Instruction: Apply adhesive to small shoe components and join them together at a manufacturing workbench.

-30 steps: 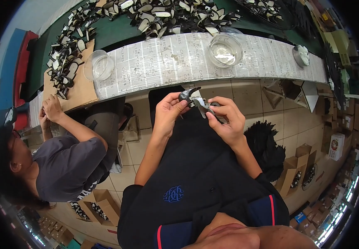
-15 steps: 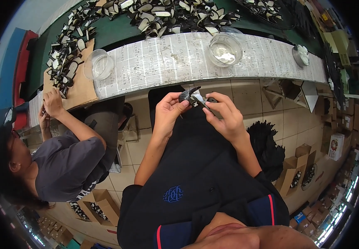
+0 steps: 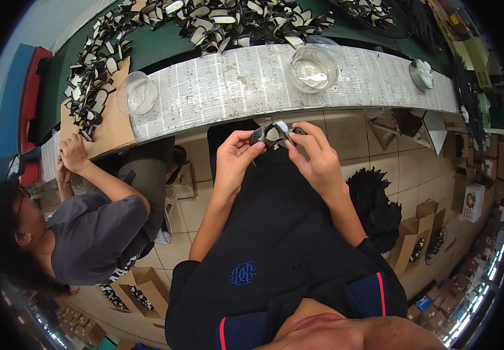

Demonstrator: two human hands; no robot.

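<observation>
On my feed, a paper-covered bench edge (image 3: 205,90) fronts a green tabletop (image 3: 161,44) above tiled floor (image 3: 348,137). Before that edge, my left hand (image 3: 236,160) pinches the black-and-cream piece (image 3: 271,135) by its left end; my right hand (image 3: 317,160) meets its other side, its grip unclear to me.
</observation>
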